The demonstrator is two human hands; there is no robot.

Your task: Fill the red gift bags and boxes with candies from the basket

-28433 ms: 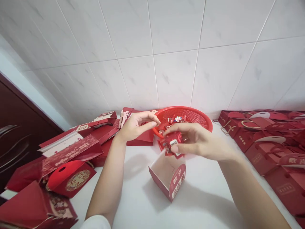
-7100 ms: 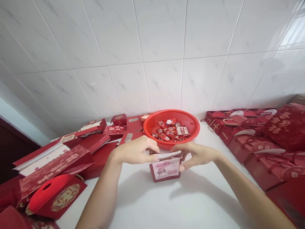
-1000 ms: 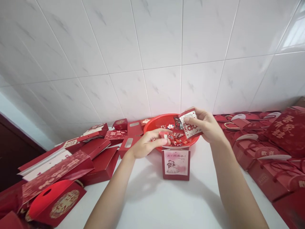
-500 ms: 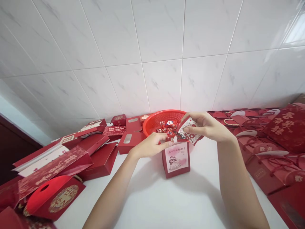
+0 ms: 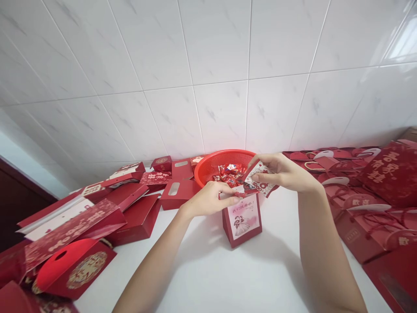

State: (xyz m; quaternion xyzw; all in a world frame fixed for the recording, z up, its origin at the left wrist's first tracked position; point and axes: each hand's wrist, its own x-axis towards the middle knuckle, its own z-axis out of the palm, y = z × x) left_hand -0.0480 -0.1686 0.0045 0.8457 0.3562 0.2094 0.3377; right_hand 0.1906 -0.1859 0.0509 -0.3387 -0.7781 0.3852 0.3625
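Note:
A small red gift box point(image 5: 244, 219) with a pink card showing a couple stands on the white table in front of me. My left hand point(image 5: 211, 199) is closed on the top edge of this box, thumb at the front. Between the thumb and fingers of my right hand point(image 5: 280, 174) is a white and red printed packet point(image 5: 260, 179), tilted just above and behind the box. Right behind both hands sits a red plastic basket point(image 5: 208, 167) with wrapped candies point(image 5: 232, 172) in it. The inside of the box is hidden from view.
Red boxes point(image 5: 137, 219) lie in a pile along the left side, one with a rounded red flap point(image 5: 65, 261). Rows of red handled boxes point(image 5: 361, 221) fill the right side. A tiled wall point(image 5: 221, 108) rises behind the white table point(image 5: 208, 269).
The gift box has turned and shifted slightly toward me, with my left thumb now lower on its top edge. My right hand and the packet stay nearly where they were.

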